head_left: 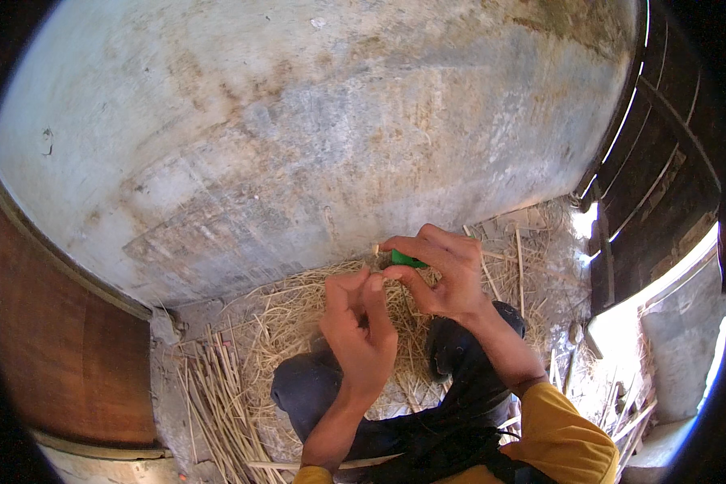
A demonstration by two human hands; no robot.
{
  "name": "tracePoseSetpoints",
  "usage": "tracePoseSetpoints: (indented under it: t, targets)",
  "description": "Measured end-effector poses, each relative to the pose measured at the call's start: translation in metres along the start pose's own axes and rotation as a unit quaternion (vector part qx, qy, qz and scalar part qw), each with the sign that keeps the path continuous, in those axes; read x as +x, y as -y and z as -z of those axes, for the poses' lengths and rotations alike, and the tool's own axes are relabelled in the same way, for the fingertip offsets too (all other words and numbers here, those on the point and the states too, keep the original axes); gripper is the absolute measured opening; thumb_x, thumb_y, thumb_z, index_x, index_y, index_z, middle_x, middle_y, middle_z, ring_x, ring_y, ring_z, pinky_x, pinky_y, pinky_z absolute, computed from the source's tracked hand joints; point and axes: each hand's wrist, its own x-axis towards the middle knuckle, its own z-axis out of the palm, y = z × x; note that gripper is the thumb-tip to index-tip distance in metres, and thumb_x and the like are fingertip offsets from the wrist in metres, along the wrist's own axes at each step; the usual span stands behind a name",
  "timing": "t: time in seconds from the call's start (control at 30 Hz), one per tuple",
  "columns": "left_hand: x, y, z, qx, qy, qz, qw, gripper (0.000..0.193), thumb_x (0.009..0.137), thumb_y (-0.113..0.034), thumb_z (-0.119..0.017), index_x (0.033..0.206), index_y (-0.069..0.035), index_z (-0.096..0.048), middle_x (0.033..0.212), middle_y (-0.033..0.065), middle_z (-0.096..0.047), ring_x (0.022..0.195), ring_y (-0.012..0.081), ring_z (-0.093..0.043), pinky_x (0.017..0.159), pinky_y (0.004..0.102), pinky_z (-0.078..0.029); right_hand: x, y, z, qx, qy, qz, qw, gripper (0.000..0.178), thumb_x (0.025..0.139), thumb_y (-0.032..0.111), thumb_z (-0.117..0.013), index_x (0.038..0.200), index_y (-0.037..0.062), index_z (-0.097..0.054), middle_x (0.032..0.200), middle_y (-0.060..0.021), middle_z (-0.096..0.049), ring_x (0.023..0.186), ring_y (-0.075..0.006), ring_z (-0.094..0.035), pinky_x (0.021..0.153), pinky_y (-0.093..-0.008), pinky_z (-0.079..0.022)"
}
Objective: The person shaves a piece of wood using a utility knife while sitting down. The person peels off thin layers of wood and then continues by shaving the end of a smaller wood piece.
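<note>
Both hands are raised close together in front of the wall, above the straw-like shavings. My right hand [448,270] curls its thumb and index finger round a small bright green object [407,259], mostly hidden by the fingers; its kind does not show. A small pale tip [376,249] shows at the right index fingertip. My left hand [357,315] is closed in a pinch, thumb against fingers, its tips almost meeting the right thumb. Whatever lies in that pinch is hidden or too small to name.
Thin pale shavings [286,310] cover the floor between my bent knees and the stained wall [339,137]. A bundle of split sticks [222,395] lies at left, beside a brown wooden panel [73,331]. Dark slatted boards [657,177] stand at right, with more sticks [633,423] below.
</note>
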Motion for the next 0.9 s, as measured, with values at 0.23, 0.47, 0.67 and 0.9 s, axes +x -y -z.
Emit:
tracePoseSetpoints:
  t: [0.23,0.47,0.67,0.9]
  targets:
    - [0.001,0.009,0.005,0.093,-0.029,-0.068,0.993,0.017,0.105,-0.016,-0.06,0.108,0.0,-0.057,0.079,-0.0005,-0.059,0.068,0.0027,-0.047,0.056,0.0227,-0.038,0.002,0.004,-0.007,-0.019,0.004,-0.027,0.999,0.027,0.081,0.016,-0.082,0.106,0.0103,-0.077,0.073,-0.0063,-0.064,0.062,-0.0219,-0.065,0.057,-0.036,-0.05]
    - [-0.002,0.003,0.006,0.035,0.052,-0.026,0.998,0.017,0.107,-0.015,-0.057,0.109,0.002,-0.058,0.075,0.0033,-0.056,0.064,0.0047,-0.048,0.055,0.0242,-0.039,0.026,-0.054,0.04,0.067,-0.131,-0.307,0.94,0.036,0.103,0.032,-0.061,0.114,-0.0004,-0.072,0.093,-0.0092,-0.075,0.087,-0.0173,-0.067,0.081,-0.0337,-0.052]
    - [0.004,-0.005,0.001,-0.115,0.032,0.069,0.99,0.018,0.11,-0.024,-0.051,0.109,-0.006,-0.054,0.075,-0.0041,-0.05,0.062,0.0013,-0.04,0.051,0.0195,-0.033,0.008,-0.01,0.01,0.182,-0.013,-0.157,0.971,0.03,0.1,0.031,-0.066,0.105,0.0017,-0.069,0.081,0.001,-0.058,0.07,-0.0131,-0.053,0.063,-0.0283,-0.041]
    - [0.002,0.006,0.008,-0.092,0.041,0.049,0.994,0.017,0.11,-0.025,-0.051,0.106,-0.008,-0.049,0.076,-0.0046,-0.047,0.06,0.0005,-0.038,0.048,0.0192,-0.031,0.003,0.001,0.009,0.061,0.065,0.015,0.996,0.029,0.082,0.024,-0.083,0.099,0.0035,-0.071,0.077,-0.0077,-0.063,0.063,-0.0257,-0.063,0.056,-0.0335,-0.046]
